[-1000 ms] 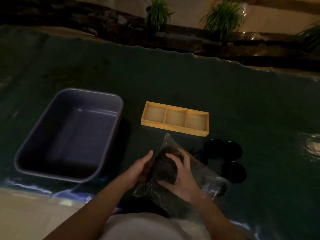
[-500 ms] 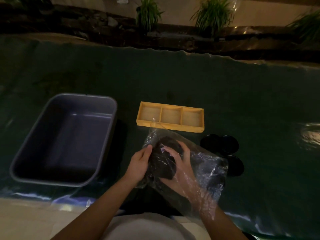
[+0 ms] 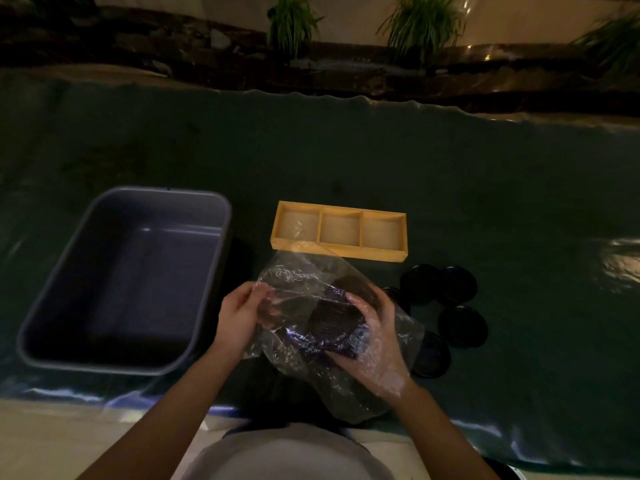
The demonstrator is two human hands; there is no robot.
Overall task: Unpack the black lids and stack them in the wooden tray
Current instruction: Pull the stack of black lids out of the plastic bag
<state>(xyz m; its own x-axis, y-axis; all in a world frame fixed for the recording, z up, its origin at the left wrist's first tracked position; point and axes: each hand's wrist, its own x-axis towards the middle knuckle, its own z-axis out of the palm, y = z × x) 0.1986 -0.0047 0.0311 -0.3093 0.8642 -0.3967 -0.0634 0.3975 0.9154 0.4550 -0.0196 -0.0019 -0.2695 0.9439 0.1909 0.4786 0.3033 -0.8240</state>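
A clear plastic bag [image 3: 304, 275] is lifted above the near table edge. My left hand [image 3: 239, 317] pinches the bag's open left edge. My right hand [image 3: 374, 344] is inside the bag, wrapped around a stack of black lids [image 3: 337, 320]. Several loose black lids [image 3: 440, 284] lie on the dark cloth to the right of the bag. The wooden tray [image 3: 346, 252] with three compartments sits just beyond the bag, and nothing lies in its compartments.
A grey plastic tub [image 3: 211, 268] stands to the left, with nothing in it. A dark green cloth [image 3: 485, 188] covers the table. Plants [image 3: 422, 19] and a dark ledge run along the far side.
The bag has been lifted and pulled open. My right hand has gone from on top of the bag to inside it, and my left hand has shifted to the bag's edge.
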